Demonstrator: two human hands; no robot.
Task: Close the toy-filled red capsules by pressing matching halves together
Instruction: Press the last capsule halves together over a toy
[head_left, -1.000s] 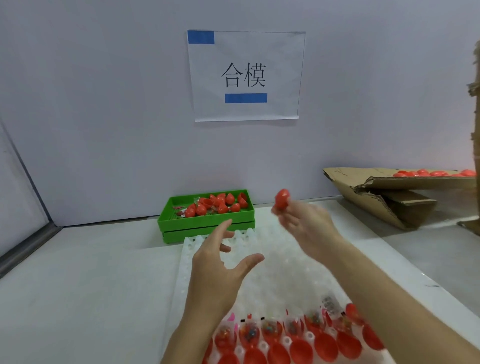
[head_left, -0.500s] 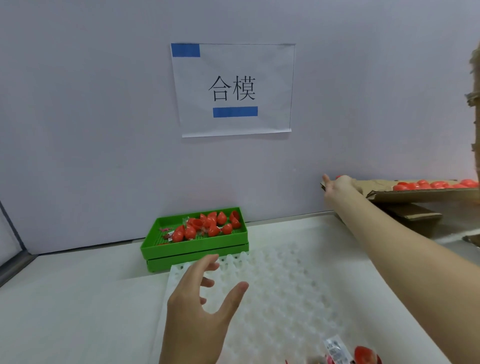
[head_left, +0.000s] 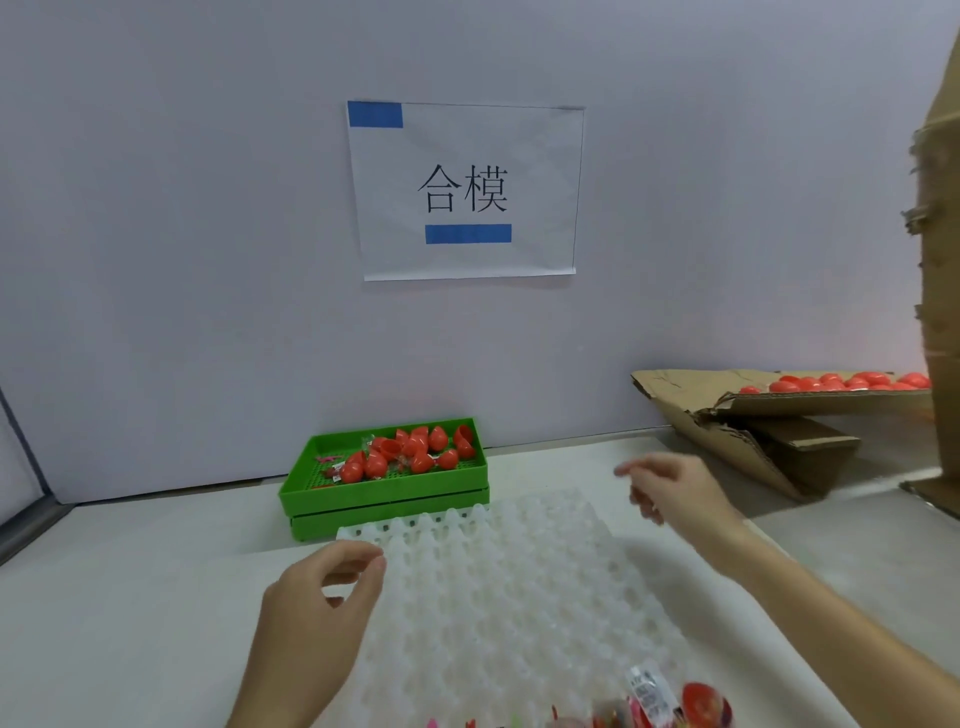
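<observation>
Capsules (head_left: 701, 701) on white tray (head_left: 519, 582), near edge, apart from both hands' fingers.

Left hand (head_left: 317, 603) and right hand (head_left: 670, 491) hover empty, fingers loosely curled, above white dimpled tray (head_left: 509, 587) on worktop (head_left: 130, 597). Green crate (head_left: 384, 483) holds red capsules (head_left: 410, 454).

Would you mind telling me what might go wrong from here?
1. Both hands, left and right, hold nothing, and the filled capsules lie at the frame's bottom edge, so a blind reach may knock them out of the white tray.
2. The cardboard box looks tilted and torn; the capsules in it may spill.
</observation>
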